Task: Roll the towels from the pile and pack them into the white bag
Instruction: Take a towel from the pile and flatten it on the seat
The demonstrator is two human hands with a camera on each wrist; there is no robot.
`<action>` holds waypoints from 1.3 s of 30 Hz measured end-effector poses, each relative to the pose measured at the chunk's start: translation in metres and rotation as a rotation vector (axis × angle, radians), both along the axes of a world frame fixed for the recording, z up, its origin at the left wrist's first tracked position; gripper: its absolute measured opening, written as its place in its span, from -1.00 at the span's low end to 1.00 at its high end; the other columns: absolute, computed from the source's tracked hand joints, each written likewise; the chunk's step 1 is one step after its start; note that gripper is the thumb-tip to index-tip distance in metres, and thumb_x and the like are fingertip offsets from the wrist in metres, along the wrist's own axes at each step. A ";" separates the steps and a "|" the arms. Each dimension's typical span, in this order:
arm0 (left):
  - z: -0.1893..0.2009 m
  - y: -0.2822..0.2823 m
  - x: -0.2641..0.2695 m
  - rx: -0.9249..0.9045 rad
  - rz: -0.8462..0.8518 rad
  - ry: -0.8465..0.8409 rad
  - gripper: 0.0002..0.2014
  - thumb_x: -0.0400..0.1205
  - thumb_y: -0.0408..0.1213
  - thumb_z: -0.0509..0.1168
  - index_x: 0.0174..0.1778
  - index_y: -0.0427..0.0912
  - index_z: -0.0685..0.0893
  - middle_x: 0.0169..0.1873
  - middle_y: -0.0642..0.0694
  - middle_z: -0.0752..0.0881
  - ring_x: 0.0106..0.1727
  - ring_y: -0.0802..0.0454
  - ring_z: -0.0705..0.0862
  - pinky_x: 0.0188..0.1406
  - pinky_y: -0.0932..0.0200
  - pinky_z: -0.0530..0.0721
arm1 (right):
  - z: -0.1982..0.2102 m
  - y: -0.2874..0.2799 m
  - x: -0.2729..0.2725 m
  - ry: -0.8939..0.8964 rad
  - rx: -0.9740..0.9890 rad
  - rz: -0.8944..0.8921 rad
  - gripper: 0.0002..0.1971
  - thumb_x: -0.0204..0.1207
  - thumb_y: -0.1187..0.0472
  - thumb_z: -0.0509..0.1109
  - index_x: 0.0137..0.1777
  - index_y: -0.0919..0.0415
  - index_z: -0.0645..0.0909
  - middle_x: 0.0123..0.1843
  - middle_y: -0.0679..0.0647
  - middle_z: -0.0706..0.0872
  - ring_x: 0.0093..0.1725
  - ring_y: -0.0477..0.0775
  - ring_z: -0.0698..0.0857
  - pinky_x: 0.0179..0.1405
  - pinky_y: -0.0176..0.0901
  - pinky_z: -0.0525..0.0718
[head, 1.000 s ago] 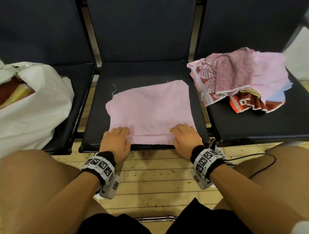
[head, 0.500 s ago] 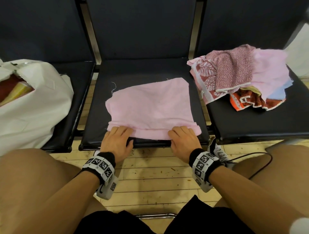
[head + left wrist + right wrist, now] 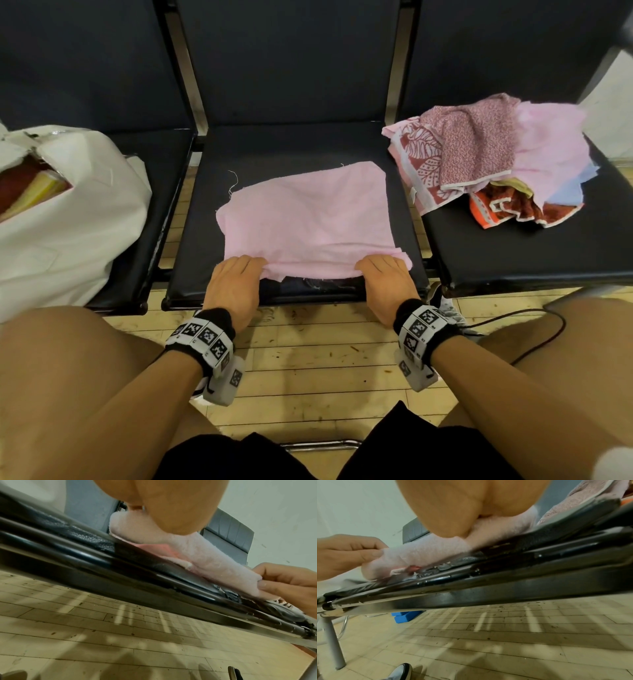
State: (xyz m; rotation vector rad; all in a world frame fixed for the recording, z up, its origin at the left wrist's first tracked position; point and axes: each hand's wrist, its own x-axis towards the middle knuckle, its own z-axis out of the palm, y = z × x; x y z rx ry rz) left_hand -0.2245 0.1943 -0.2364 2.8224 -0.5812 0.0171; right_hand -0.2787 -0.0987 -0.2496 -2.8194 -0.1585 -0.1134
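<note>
Left hand and right hand each grip the near rolled edge of the pink towel, thumbs under, fingers curled over. Towel lies on the middle seat. White bag on left seat, towel pile on right seat.

Towel on middle seat; bag on left seat; pile on right seat.

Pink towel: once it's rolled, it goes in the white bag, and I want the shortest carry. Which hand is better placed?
Left, probably. The white bag sits on the seat left of the pink towel, beside the left hand. The right hand grips the roll's far end, toward the pile.
</note>
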 end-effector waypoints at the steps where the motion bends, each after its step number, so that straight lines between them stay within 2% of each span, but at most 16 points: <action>1: 0.001 0.000 0.000 0.001 -0.003 0.000 -0.58 0.46 -0.55 0.42 0.25 -0.21 0.67 0.00 -0.16 0.73 0.01 -0.26 0.67 0.12 -0.15 0.58 | 0.001 0.000 0.002 0.007 0.002 -0.010 -0.48 0.17 0.54 0.46 0.15 0.19 0.69 0.03 0.12 0.74 0.05 0.27 0.69 0.22 0.15 0.58; 4: 0.007 -0.003 0.001 0.013 0.022 0.049 -0.61 0.59 -0.47 0.31 0.36 -0.21 0.61 0.11 -0.17 0.73 0.08 -0.25 0.67 0.13 -0.12 0.59 | 0.009 0.002 0.005 0.035 -0.036 -0.027 -0.50 0.29 0.52 0.34 0.24 0.18 0.63 0.08 0.12 0.69 0.10 0.25 0.60 0.25 0.08 0.40; 6: 0.012 -0.003 0.000 -0.017 0.057 0.062 -0.67 0.70 -0.34 0.17 0.38 -0.17 0.59 0.11 -0.15 0.74 -0.03 -0.23 0.70 0.03 -0.11 0.66 | 0.016 0.002 0.007 0.059 -0.032 -0.012 -0.56 0.43 0.48 0.24 0.30 0.20 0.58 0.13 0.15 0.68 0.08 0.26 0.57 0.11 -0.01 0.35; 8: 0.014 -0.003 -0.001 -0.047 0.089 0.066 -0.70 0.75 -0.21 0.09 0.35 -0.12 0.57 0.04 -0.08 0.74 -0.23 -0.17 0.69 -0.17 -0.09 0.70 | 0.021 0.002 0.009 0.134 -0.008 -0.022 -0.64 0.59 0.35 0.16 0.36 0.16 0.51 0.20 0.14 0.66 0.00 0.25 0.55 -0.07 -0.02 0.39; 11: 0.010 -0.002 -0.001 -0.006 0.089 0.086 -0.75 0.73 -0.18 0.15 0.28 -0.09 0.59 0.03 -0.05 0.71 -0.22 -0.15 0.68 -0.19 -0.06 0.68 | 0.019 0.001 0.011 0.164 0.019 -0.020 -0.62 0.63 0.23 0.15 0.44 0.11 0.44 0.25 0.11 0.65 -0.11 0.27 0.62 -0.17 0.02 0.58; 13: 0.004 -0.001 0.001 0.024 0.057 0.018 -0.80 0.69 -0.21 0.23 0.17 -0.11 0.67 -0.01 -0.08 0.71 -0.13 -0.17 0.65 -0.09 -0.07 0.62 | 0.016 0.001 0.011 0.096 0.025 0.002 -0.62 0.56 0.29 0.25 0.39 0.15 0.53 0.19 0.13 0.69 -0.08 0.28 0.67 -0.13 0.03 0.62; 15: 0.000 -0.002 0.002 0.043 0.035 -0.076 -0.85 0.61 -0.27 0.35 0.07 -0.13 0.72 -0.03 -0.10 0.70 -0.07 -0.19 0.62 -0.03 -0.13 0.57 | 0.006 0.001 0.011 -0.039 -0.068 0.067 -0.64 0.34 0.42 0.44 0.15 0.20 0.66 0.06 0.14 0.71 -0.01 0.28 0.67 -0.02 0.05 0.51; 17: 0.000 -0.003 0.003 0.016 0.021 -0.099 -0.84 0.55 -0.35 0.45 0.04 -0.16 0.73 -0.06 -0.12 0.69 -0.13 -0.18 0.64 -0.19 -0.10 0.65 | 0.002 0.003 0.013 -0.119 -0.132 0.124 -0.61 0.10 0.53 0.52 -0.07 0.20 0.70 0.01 0.12 0.71 -0.01 0.26 0.65 -0.04 0.02 0.43; 20: 0.000 -0.004 0.000 0.001 -0.023 -0.086 -0.90 0.58 -0.41 0.40 -0.02 -0.17 0.71 -0.12 -0.10 0.68 -0.22 -0.16 0.65 -0.45 -0.02 0.68 | 0.001 0.008 0.012 -0.101 -0.098 0.202 -0.62 0.02 0.59 0.51 -0.18 0.23 0.70 -0.10 0.14 0.71 -0.13 0.25 0.64 -0.17 -0.01 0.58; 22: -0.001 -0.004 -0.001 0.038 -0.061 -0.095 -0.93 0.62 -0.36 0.30 -0.09 -0.17 0.70 -0.20 -0.10 0.67 -0.22 -0.19 0.64 -0.41 -0.02 0.63 | 0.003 0.009 0.009 -0.072 -0.073 0.190 -0.74 0.17 0.49 0.51 -0.16 0.23 0.68 -0.15 0.12 0.70 -0.18 0.23 0.61 -0.20 0.02 0.64; 24: -0.001 -0.004 -0.003 0.047 -0.060 -0.073 -0.80 0.63 -0.19 0.17 -0.08 -0.14 0.70 -0.21 -0.07 0.68 -0.20 -0.17 0.61 -0.30 -0.01 0.60 | 0.004 0.009 0.004 -0.052 -0.038 0.171 -0.88 0.36 0.32 0.41 -0.10 0.20 0.65 -0.13 0.09 0.69 -0.15 0.19 0.57 -0.14 0.04 0.61; 26: 0.000 -0.003 -0.005 0.054 -0.067 -0.046 -0.71 0.60 -0.04 0.17 0.01 -0.12 0.70 -0.12 -0.04 0.69 -0.13 -0.14 0.61 -0.21 -0.03 0.65 | 0.004 0.009 0.000 -0.043 -0.026 0.155 -0.82 0.43 0.21 0.37 0.01 0.17 0.65 -0.03 0.07 0.70 -0.05 0.17 0.59 -0.02 0.00 0.58; 28: -0.001 -0.001 -0.007 0.076 -0.077 -0.025 -0.64 0.58 0.02 0.18 0.10 -0.11 0.69 -0.01 -0.03 0.69 -0.05 -0.13 0.61 -0.11 -0.07 0.67 | -0.001 0.006 -0.002 -0.048 -0.034 0.139 -0.72 0.40 0.24 0.44 0.12 0.17 0.67 0.08 0.07 0.72 0.06 0.17 0.63 0.12 0.03 0.57; 31: 0.001 -0.001 -0.006 0.090 -0.049 0.006 -0.66 0.63 -0.09 0.14 0.20 -0.11 0.68 0.09 -0.06 0.72 0.08 -0.15 0.62 0.05 -0.11 0.63 | -0.006 0.001 -0.003 -0.051 -0.058 0.112 -0.62 0.32 0.37 0.50 0.16 0.15 0.70 0.13 0.06 0.74 0.13 0.19 0.65 0.25 0.06 0.47; 35: 0.004 -0.004 -0.003 0.144 -0.028 0.110 -0.60 0.63 -0.35 0.25 0.42 -0.13 0.58 0.28 -0.10 0.65 0.27 -0.17 0.55 0.32 -0.09 0.46 | -0.002 -0.005 -0.002 0.006 -0.047 0.073 -0.55 0.28 0.47 0.46 0.19 0.18 0.70 0.11 0.11 0.75 0.12 0.24 0.68 0.27 0.12 0.57; 39: 0.010 -0.009 -0.005 0.139 -0.007 0.131 -0.60 0.67 -0.27 0.11 0.45 -0.13 0.51 0.25 -0.11 0.63 0.19 -0.18 0.56 0.21 -0.07 0.47 | 0.015 -0.005 0.003 0.108 -0.011 0.055 -0.61 0.50 0.38 0.27 0.33 0.19 0.60 0.17 0.14 0.71 0.11 0.26 0.63 0.19 0.08 0.55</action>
